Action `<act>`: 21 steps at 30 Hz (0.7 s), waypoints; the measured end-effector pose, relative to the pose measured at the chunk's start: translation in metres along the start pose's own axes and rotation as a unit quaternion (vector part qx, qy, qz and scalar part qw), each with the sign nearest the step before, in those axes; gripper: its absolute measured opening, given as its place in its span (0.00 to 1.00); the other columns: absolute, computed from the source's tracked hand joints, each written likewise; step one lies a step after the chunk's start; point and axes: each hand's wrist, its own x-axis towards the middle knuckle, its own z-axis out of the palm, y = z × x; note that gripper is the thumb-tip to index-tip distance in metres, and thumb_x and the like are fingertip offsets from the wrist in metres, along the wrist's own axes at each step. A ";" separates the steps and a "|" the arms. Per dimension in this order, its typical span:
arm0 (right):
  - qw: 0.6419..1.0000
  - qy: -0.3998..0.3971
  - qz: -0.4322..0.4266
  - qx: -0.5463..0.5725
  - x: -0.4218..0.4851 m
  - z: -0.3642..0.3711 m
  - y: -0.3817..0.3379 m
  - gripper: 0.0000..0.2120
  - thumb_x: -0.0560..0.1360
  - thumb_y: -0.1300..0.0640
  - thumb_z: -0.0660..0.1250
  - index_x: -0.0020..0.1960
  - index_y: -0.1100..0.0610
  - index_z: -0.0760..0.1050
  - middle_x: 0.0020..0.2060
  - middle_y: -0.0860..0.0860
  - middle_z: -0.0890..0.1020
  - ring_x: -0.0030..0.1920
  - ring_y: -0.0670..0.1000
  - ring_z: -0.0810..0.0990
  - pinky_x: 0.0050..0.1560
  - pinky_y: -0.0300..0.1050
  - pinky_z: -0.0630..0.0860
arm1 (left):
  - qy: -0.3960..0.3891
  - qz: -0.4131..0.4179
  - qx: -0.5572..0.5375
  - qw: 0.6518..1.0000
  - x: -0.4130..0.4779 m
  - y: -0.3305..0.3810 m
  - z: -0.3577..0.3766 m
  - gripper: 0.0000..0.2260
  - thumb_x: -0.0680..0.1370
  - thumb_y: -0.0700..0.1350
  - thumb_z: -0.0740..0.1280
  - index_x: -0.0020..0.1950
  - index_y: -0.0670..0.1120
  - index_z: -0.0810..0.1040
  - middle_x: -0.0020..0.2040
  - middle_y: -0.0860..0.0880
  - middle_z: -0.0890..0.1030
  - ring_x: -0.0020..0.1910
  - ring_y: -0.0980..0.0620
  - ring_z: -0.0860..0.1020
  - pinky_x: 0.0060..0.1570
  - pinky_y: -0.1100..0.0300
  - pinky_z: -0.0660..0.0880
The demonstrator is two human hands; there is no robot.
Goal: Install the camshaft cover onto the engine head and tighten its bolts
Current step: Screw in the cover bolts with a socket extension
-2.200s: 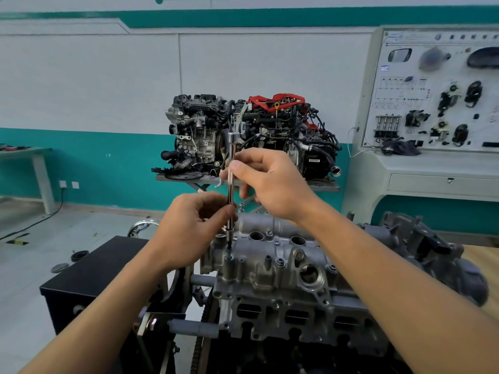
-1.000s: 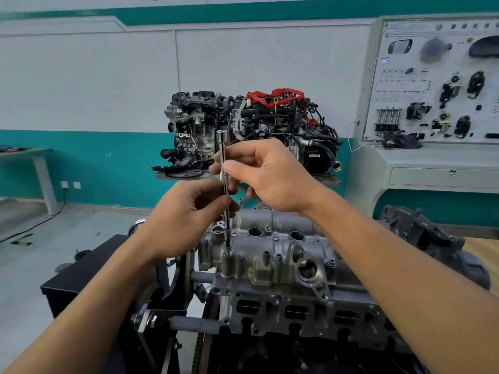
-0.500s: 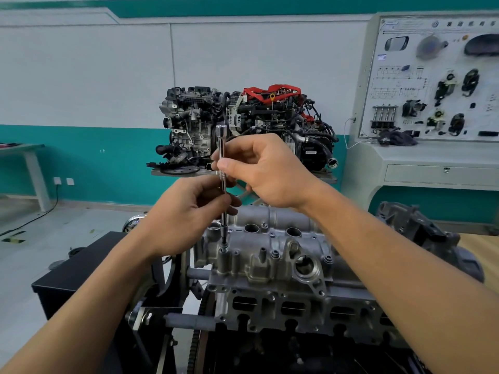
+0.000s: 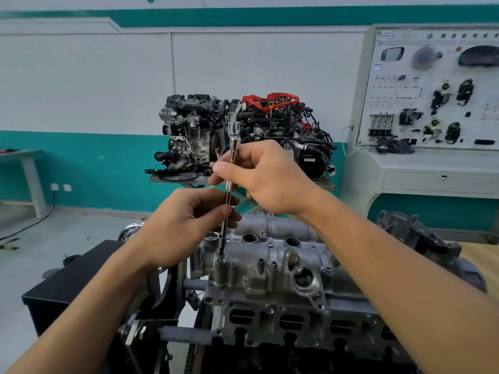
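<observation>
The grey aluminium camshaft cover [image 4: 270, 268] sits on the engine head [image 4: 283, 327] in front of me. A long chrome extension bar [image 4: 232, 155] stands nearly upright, its lower tip on a bolt [image 4: 221, 261] at the cover's near-left corner. My right hand [image 4: 267, 176] pinches the upper knurled part of the bar between thumb and fingers. My left hand [image 4: 186, 225] grips the lower shaft just above the cover. Other bolts [image 4: 273, 265] show along the cover's top.
A black stand [image 4: 67, 287] holds the engine at the left. Two display engines [image 4: 243, 136] sit on a rack behind. A training panel [image 4: 432, 90] with car parts stands at the right, a wooden bench top [image 4: 483, 260] at the far right, a table [image 4: 24, 163] at the far left.
Both hands stay on the bar at the same corner bolt. My right fingers have shifted around the shaft, and the camera has moved slightly.
</observation>
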 end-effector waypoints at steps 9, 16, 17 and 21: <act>1.000 0.002 0.016 0.014 0.004 -0.001 0.004 0.08 0.77 0.59 0.71 0.44 0.64 0.82 0.39 0.56 0.86 0.29 0.47 0.79 0.27 0.34 0.72 | 0.082 0.007 0.030 0.996 -0.004 -0.004 0.004 0.05 0.77 0.45 0.72 0.48 0.56 0.84 0.40 0.50 0.87 0.39 0.50 0.84 0.43 0.55 0.82; 0.999 0.023 0.020 -0.024 0.004 0.003 0.003 0.09 0.73 0.60 0.76 0.40 0.61 0.77 0.30 0.55 0.83 0.29 0.48 0.79 0.27 0.36 0.73 | 0.084 0.008 0.049 0.995 -0.003 -0.002 0.004 0.08 0.72 0.56 0.76 0.49 0.58 0.83 0.35 0.51 0.85 0.30 0.53 0.79 0.34 0.58 0.78; 0.998 0.043 0.010 -0.047 0.004 0.005 0.003 0.12 0.71 0.58 0.78 0.37 0.60 0.76 0.28 0.56 0.82 0.28 0.48 0.78 0.27 0.37 0.73 | 0.121 0.001 0.046 0.992 -0.004 -0.001 0.005 0.08 0.70 0.55 0.77 0.47 0.58 0.83 0.35 0.50 0.85 0.30 0.49 0.81 0.35 0.55 0.80; 0.998 0.022 0.020 -0.056 0.005 0.004 0.000 0.07 0.73 0.57 0.76 0.42 0.59 0.80 0.33 0.53 0.83 0.28 0.44 0.76 0.30 0.36 0.73 | 0.127 -0.004 0.022 0.992 -0.004 -0.003 0.006 0.07 0.75 0.45 0.74 0.47 0.58 0.85 0.37 0.50 0.87 0.38 0.45 0.85 0.42 0.47 0.83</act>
